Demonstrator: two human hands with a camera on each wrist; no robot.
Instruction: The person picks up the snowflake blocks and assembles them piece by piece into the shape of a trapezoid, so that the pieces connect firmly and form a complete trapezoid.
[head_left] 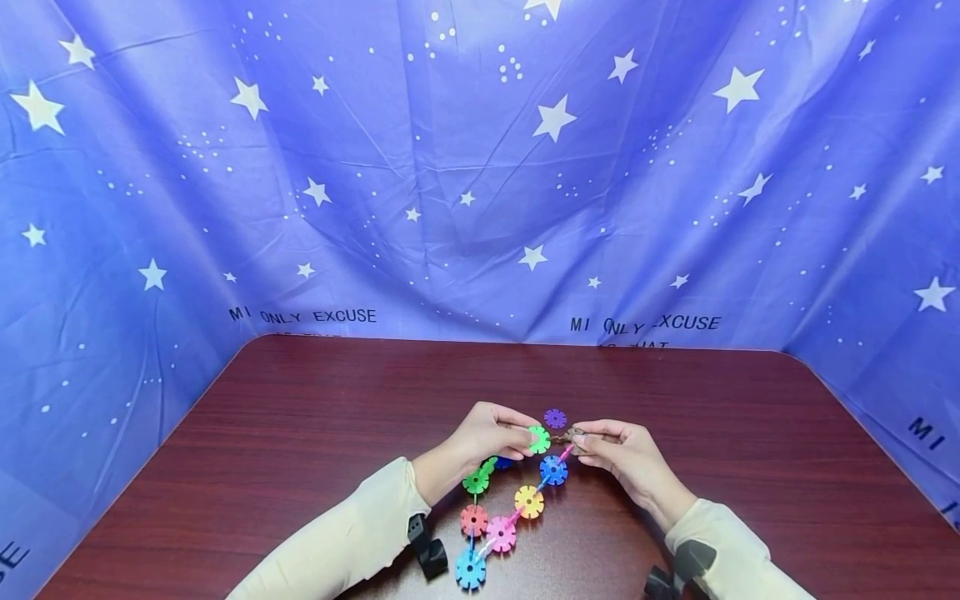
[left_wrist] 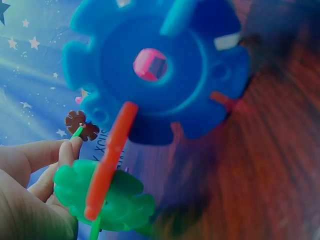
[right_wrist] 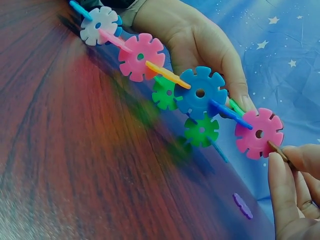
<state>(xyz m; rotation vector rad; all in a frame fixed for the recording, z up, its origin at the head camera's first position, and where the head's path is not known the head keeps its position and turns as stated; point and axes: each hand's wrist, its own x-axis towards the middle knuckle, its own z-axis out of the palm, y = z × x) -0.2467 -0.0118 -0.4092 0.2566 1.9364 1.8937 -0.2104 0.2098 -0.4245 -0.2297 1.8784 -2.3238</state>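
Observation:
Linked notched plastic discs form a chain between the two hands. At its upper left end, my left hand (head_left: 487, 437) pinches a bright green disc (head_left: 539, 440). My right hand (head_left: 626, 458) pinches a brown disc (head_left: 575, 440) between thumb and fingers. In the right wrist view the brown disc meets a pink disc (right_wrist: 259, 134) at a notch. From there the chain runs down through a blue disc (head_left: 553, 470), a yellow disc (head_left: 529, 502) and a light blue disc (head_left: 470, 572), then up past a red disc (head_left: 474, 520) and a dark green disc (head_left: 476, 481). The left fingers partly hide the upper left discs.
A loose purple disc (head_left: 555, 418) lies on the dark red wooden table (head_left: 337, 392), just beyond the hands. Behind the table and at both sides hangs a blue star-printed cloth (head_left: 450, 167). Black straps with cameras (head_left: 427, 546) sit at the wrists.

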